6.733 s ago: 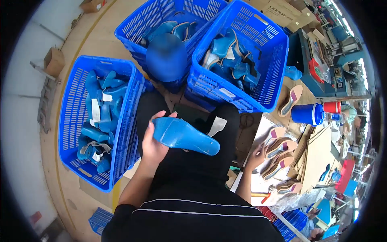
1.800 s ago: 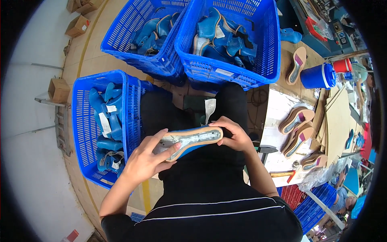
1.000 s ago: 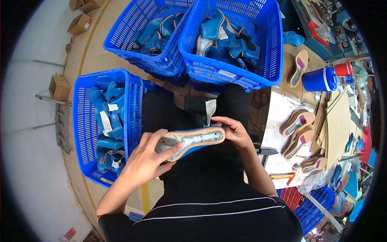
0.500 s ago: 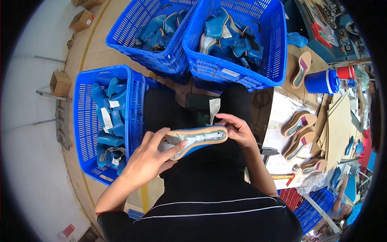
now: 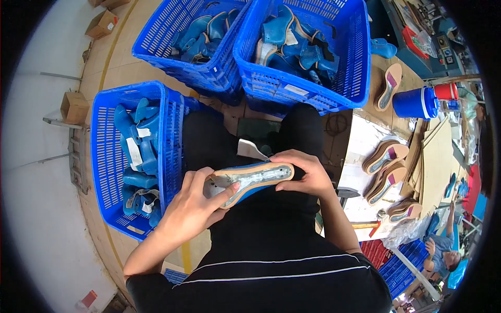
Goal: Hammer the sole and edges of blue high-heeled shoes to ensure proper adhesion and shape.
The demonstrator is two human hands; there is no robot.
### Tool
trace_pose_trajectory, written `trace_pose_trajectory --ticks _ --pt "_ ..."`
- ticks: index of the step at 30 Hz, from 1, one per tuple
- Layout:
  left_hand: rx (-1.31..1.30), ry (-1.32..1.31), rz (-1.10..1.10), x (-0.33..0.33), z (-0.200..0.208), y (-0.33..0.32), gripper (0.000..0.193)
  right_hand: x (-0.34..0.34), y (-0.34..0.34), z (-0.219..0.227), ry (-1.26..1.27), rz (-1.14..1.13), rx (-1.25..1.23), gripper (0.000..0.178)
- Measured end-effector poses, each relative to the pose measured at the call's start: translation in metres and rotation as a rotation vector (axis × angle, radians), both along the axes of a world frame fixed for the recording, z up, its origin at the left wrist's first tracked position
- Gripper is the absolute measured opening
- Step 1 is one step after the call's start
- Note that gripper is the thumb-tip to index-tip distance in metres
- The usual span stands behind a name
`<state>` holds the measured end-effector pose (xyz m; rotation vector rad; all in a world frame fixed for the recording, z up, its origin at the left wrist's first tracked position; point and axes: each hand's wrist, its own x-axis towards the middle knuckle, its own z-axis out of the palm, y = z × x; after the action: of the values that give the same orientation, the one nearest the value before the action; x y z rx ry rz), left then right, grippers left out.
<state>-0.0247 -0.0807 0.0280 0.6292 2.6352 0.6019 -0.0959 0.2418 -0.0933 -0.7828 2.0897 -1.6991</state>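
A blue shoe last [image 5: 261,176] with a tan-rimmed insole on its upturned bottom lies across my lap, held in both hands. My left hand [image 5: 190,203] wraps round its left end, the thumb pressed on the grey middle of the insole. At the right end my right hand [image 5: 309,176] grips the last, fingers along the far edge and thumb at the near edge. A whitish strip [image 5: 251,149] sticks out from the far side, near my right fingertips. How it is fastened is hidden.
Blue crates [image 5: 128,216] with blue lasts stand at my left and ahead. On the right-hand table [image 5: 360,130] lie stacked wedge insoles [image 5: 386,180], a hammer [image 5: 365,225], a blue jug [image 5: 415,104] and card sheets [image 5: 436,151]. Another person [image 5: 443,255] is at the far right.
My right hand has shifted from pinching near the strip to gripping the last's right end. The strip has swung left and tilted over. My left hand keeps its hold.
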Motion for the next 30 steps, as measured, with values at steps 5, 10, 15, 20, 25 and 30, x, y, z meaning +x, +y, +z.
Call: trace_pose_trajectory --ticks 5,10,15,20,25,30 --pt "0.003 0.007 -0.005 0.002 -0.003 0.001 0.073 0.002 -0.002 -0.001 0.003 -0.01 -0.003 0.068" --pt "0.176 0.144 0.015 0.003 -0.021 0.007 0.068 0.002 -0.002 -0.003 -0.007 -0.006 -0.025 0.068" --pt "0.256 0.4 0.006 0.023 -0.066 0.018 0.07 0.0 -0.003 -0.006 -0.075 0.027 -0.073 0.068" --pt "0.146 0.463 0.008 0.028 -0.082 0.018 0.105 0.016 -0.001 -0.032 -0.333 0.004 -0.389 0.058" --pt "0.124 0.461 -0.015 0.021 -0.073 0.021 0.083 0.021 0.004 -0.05 -0.409 -0.089 -0.46 0.047" --pt "0.047 0.489 -0.025 0.018 -0.064 0.026 0.061 0.019 0.004 -0.053 -0.381 -0.095 -0.47 0.043"
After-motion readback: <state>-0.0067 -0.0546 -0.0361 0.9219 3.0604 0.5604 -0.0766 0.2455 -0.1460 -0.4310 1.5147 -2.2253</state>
